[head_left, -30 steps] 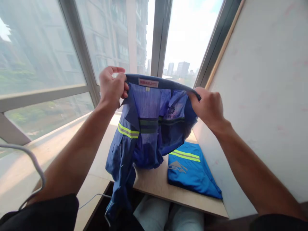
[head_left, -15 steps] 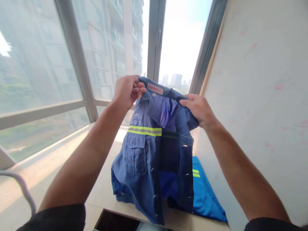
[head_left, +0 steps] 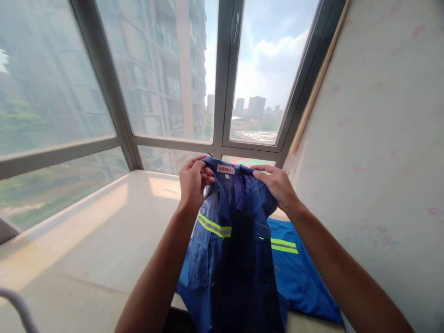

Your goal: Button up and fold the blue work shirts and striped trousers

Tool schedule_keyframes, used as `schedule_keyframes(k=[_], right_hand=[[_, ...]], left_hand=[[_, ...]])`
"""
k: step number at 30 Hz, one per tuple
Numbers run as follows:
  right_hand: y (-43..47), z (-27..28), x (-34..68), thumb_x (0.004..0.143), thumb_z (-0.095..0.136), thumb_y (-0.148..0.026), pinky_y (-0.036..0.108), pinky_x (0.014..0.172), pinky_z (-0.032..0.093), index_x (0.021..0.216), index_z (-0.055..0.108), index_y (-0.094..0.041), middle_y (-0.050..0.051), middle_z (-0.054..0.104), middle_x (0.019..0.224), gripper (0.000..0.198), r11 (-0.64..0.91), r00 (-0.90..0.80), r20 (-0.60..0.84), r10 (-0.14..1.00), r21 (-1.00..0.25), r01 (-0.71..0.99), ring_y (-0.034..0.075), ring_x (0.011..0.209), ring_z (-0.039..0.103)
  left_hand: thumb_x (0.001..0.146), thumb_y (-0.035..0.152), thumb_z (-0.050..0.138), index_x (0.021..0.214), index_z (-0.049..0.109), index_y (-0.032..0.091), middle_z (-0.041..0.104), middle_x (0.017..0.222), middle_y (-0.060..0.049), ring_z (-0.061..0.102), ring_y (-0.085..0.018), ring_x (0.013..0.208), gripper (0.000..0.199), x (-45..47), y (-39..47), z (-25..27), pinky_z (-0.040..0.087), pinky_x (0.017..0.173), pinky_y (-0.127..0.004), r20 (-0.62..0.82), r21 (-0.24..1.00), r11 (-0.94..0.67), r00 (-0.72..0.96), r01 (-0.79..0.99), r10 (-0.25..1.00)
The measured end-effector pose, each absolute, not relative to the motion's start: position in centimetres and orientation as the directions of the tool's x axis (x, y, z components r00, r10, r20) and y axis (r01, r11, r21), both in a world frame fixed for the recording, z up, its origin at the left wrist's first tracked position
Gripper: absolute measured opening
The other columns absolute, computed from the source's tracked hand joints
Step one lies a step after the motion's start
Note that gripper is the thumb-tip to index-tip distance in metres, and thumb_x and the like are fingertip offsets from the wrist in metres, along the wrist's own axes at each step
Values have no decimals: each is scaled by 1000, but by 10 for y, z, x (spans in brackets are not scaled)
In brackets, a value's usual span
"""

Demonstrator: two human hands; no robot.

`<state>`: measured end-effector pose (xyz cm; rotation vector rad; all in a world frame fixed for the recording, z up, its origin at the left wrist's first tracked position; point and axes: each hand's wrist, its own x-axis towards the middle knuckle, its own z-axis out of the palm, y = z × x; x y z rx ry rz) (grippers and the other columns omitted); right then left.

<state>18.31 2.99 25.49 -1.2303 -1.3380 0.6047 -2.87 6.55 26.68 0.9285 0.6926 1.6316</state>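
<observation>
A dark blue work jacket with a yellow-and-grey reflective stripe hangs from both my hands, its front facing me and partly open. My left hand pinches the collar at its left end. On the other side, my right hand grips the collar near the right shoulder, thumb on top. Between them a white label with red print shows inside the collar. The jacket's lower part runs out of the bottom of the view. Behind it to the right lies a brighter blue garment with a similar stripe.
A pale window sill stretches along the left under large framed windows. On the right rises a white wall with faint pink marks. A curved grey tube sits at the lower left.
Both hands have come lower in the view with the jacket and are closer together. The jacket's hem has dropped out of view, and more of the brighter blue garment shows.
</observation>
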Motion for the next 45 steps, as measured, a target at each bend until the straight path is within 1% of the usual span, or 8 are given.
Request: schedule_keyframes(k=[8, 14, 19, 23, 30, 37, 40, 45], right_hand=[[89, 174, 175, 76, 66, -32, 21, 47, 46, 114, 65, -16, 0, 66, 72, 42, 43, 353, 143, 924, -960, 275, 13, 56, 60], [127, 122, 162, 81, 65, -22, 25, 55, 55, 144, 38, -16, 8, 71, 98, 69, -184, 263, -131, 956, -965, 188, 17, 73, 68], [121, 73, 170, 78, 66, -16, 25, 64, 58, 131, 51, -15, 15, 67, 121, 56, -237, 87, -224, 971, -951, 197, 19, 86, 72], [107, 29, 188, 73, 64, -10, 28, 69, 59, 111, 64, -16, 12, 71, 114, 39, -236, 62, -228, 972, -908, 346, 20, 87, 72], [74, -27, 221, 65, 62, -11, 34, 86, 55, 118, 63, -15, 12, 64, 126, 53, -264, 294, -120, 948, -816, 515, 22, 98, 68], [46, -56, 209, 71, 63, -22, 28, 69, 57, 135, 52, -15, 16, 60, 132, 65, -286, 286, -157, 945, -820, 496, 14, 68, 68], [43, -60, 207, 70, 65, -22, 27, 70, 57, 140, 48, -18, 16, 53, 143, 72, -305, 350, -145, 925, -833, 462, 15, 77, 69], [51, -55, 200, 71, 64, -22, 21, 55, 53, 142, 43, -14, 18, 57, 138, 74, -365, 365, -262, 893, -898, 247, 17, 82, 69]], left_hand=[[78, 16, 53, 105, 50, 15, 61, 58, 3, 64, -13, 47, 27, -18, 136, 179, 46, 45, -18, 34, 893, -85, -123, -441, 992], [78, 18, 62, 119, 46, 13, 69, 92, -9, 72, -19, 81, 44, -19, 165, 114, 55, 65, -27, -12, 975, 2, -42, -222, 999], [82, 20, 53, 112, 57, 13, 68, 111, -13, 68, -20, 99, 31, -49, 157, 59, 54, 79, -29, -16, 982, 49, -180, 181, 984], [78, 17, 54, 109, 60, 16, 66, 120, -14, 59, -24, 118, 32, -83, 142, 17, 45, 98, -33, -83, 884, 214, -311, 416, 947], [64, 17, 67, 60, 58, 16, 55, 52, -2, 63, -22, 63, 10, -110, 107, -21, 46, 58, -29, -449, 820, 431, -44, 377, 893], [56, 14, 73, 84, 67, 17, 71, 73, -3, 66, -18, 65, 28, -100, 102, -28, 53, 61, -28, -530, 846, 527, 255, 85, 809], [50, 17, 81, 87, 68, 16, 73, 77, -4, 68, -19, 71, 39, -101, 100, -34, 56, 70, -31, -470, 843, 532, 372, -80, 800], [52, 35, 83, 81, 71, 15, 73, 73, -6, 67, -25, 73, 38, -95, 97, -35, 55, 70, -37, -401, 916, 367, 393, 162, 828]])
